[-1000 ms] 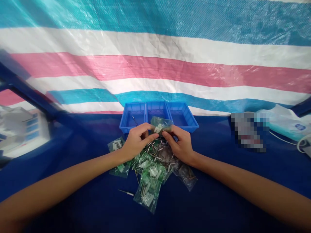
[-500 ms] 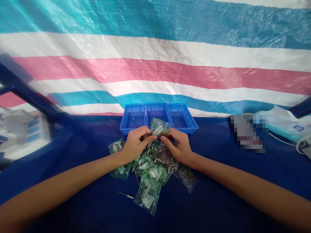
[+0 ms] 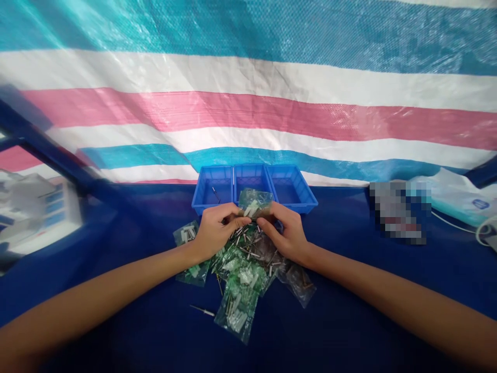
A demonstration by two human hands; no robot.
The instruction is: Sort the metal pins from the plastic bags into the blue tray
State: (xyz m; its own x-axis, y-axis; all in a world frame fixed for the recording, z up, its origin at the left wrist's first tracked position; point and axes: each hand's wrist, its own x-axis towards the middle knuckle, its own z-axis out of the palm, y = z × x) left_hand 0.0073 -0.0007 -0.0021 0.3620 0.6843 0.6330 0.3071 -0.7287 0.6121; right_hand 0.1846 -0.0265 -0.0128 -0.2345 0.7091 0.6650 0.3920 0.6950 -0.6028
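Observation:
Between my two hands is a small clear plastic bag with white and metal pieces inside. My left hand pinches its left lower edge between thumb and fingers. On the other side my right hand grips the right lower edge the same way. Below the hands lies a pile of similar plastic bags, greenish and packed with white and silver pieces that look like blind rivets. Loose metal pieces are scattered over the pile. A brownish bag lies at its right, partly behind my right wrist.
Three blue plastic bins stand side by side behind the hands; the left one holds a thin metal piece. One loose rivet-like piece lies at the front left. White plastic packaging and a cable are at the right, white equipment at the left.
The bag's upper part has shifted slightly left and lies a little flatter towards me. Both hands keep their grip and have hardly moved.

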